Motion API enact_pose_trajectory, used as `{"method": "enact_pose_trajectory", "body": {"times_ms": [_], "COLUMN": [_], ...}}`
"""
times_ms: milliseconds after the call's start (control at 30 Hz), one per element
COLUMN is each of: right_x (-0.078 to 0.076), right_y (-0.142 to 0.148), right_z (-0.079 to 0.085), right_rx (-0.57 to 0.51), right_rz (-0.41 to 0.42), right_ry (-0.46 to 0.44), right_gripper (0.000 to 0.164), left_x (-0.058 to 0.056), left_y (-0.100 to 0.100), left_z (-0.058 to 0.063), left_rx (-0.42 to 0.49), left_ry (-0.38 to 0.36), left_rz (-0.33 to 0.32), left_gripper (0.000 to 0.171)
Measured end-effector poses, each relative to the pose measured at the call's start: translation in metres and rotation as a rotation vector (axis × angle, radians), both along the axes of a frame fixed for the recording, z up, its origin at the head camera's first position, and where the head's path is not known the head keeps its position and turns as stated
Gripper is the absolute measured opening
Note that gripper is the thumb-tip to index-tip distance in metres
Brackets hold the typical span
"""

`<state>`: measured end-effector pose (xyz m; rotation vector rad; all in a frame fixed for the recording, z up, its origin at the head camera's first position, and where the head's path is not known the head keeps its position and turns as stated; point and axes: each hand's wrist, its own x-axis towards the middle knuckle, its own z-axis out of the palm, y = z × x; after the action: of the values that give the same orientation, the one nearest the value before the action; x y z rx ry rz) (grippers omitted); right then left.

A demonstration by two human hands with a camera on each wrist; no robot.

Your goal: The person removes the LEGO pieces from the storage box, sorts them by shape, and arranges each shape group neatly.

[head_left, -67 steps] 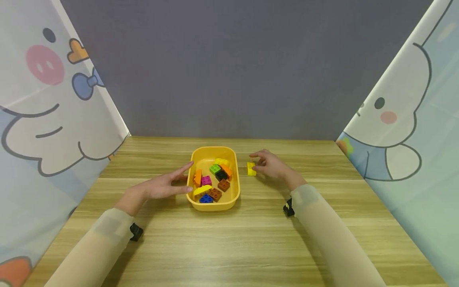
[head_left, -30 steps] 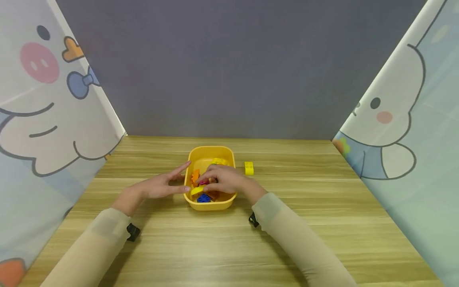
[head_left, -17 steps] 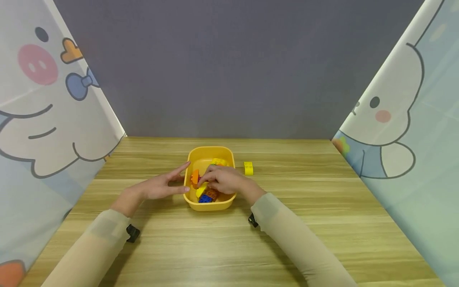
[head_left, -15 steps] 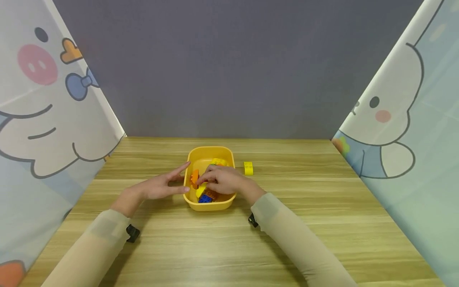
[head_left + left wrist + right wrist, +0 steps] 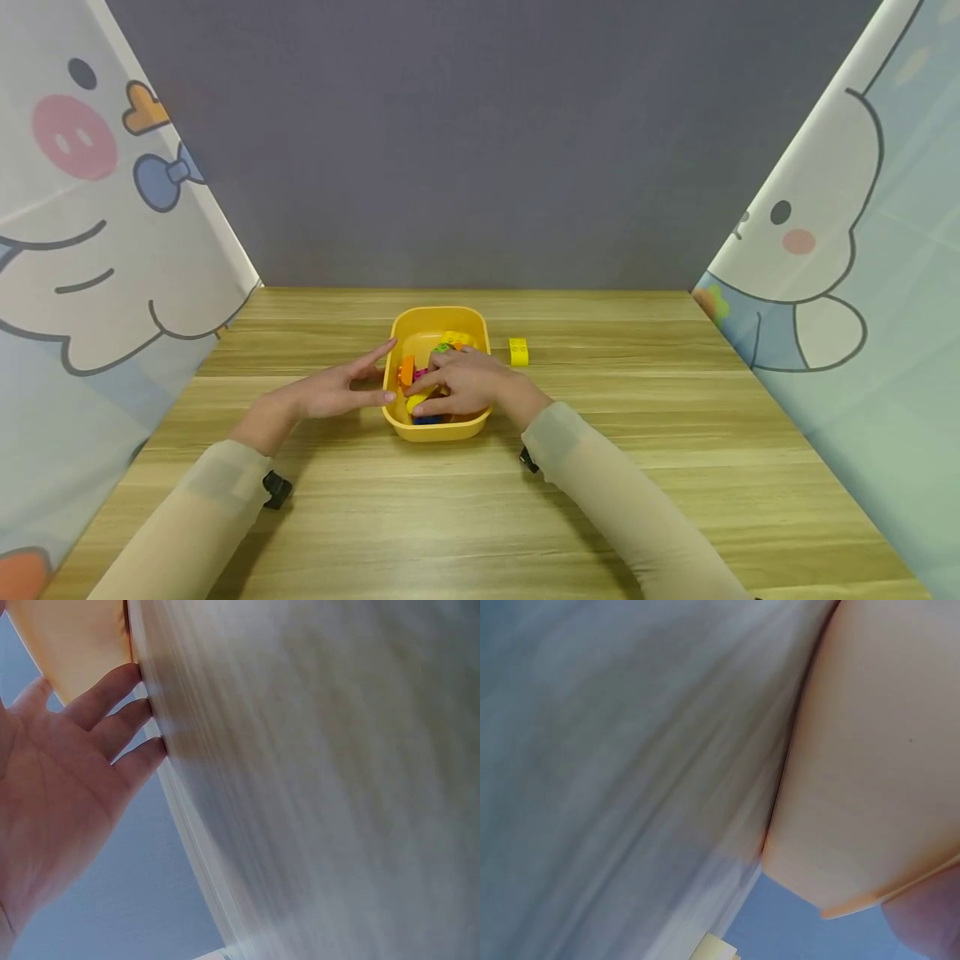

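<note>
My left hand (image 5: 330, 390) has its fingers spread and its fingertips against the left side of a yellow plastic bin (image 5: 442, 432). In the left wrist view, the left hand (image 5: 64, 761) has straight fingers beside the bin wall (image 5: 75, 634). Inside the bin, my right hand (image 5: 468, 383) has thumb and index finger on either side of a curved yellow toy brick (image 5: 417, 402), pinching it. An orange brick (image 5: 407, 371) lies just beyond those fingertips. The right hand partly covers a magenta, a green and a blue brick. In the right wrist view, the bin wall (image 5: 870, 750) hides most of that hand.
One yellow toy brick (image 5: 518, 352) stands on the wooden table (image 5: 450, 517) to the right of the bin. Another yellow brick (image 5: 456, 337) lies at the bin's far end. A grey panel (image 5: 480, 150) rises behind the table, with cartoon-printed cloth on both sides.
My right hand left the yellow brick on the table and reached into the bin. The curved yellow brick turned, and thumb and index finger moved around it. The left hand stayed at the bin.
</note>
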<state>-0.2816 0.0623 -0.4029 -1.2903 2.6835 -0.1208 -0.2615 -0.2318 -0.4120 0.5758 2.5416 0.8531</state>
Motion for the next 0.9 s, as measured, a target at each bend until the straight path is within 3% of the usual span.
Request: {"method": "enact_pose_trajectory", "body": {"times_ms": [500, 700, 900], "right_x": [0.0032, 0.0032, 0.0031], "right_y": [-0.0014, -0.0015, 0.0018], "right_z": [-0.0015, -0.0011, -0.0011], "right_rx": [0.016, -0.011, -0.118], "right_rz": [-0.017, -0.015, -0.043], "right_ry": [0.064, 0.033, -0.040], "right_gripper": [0.045, 0.040, 0.037], "left_x": [0.0001, 0.0002, 0.0000], "left_y": [0.0004, -0.0005, -0.0006], "left_z": [-0.0007, -0.0015, -0.0026], "left_rx": [-0.003, -0.011, -0.009], "left_ry": [0.008, 0.013, 0.018], "left_rz": [0.002, 0.003, 0.005], "left_gripper": [0.099, 0.099, 0.099]}}
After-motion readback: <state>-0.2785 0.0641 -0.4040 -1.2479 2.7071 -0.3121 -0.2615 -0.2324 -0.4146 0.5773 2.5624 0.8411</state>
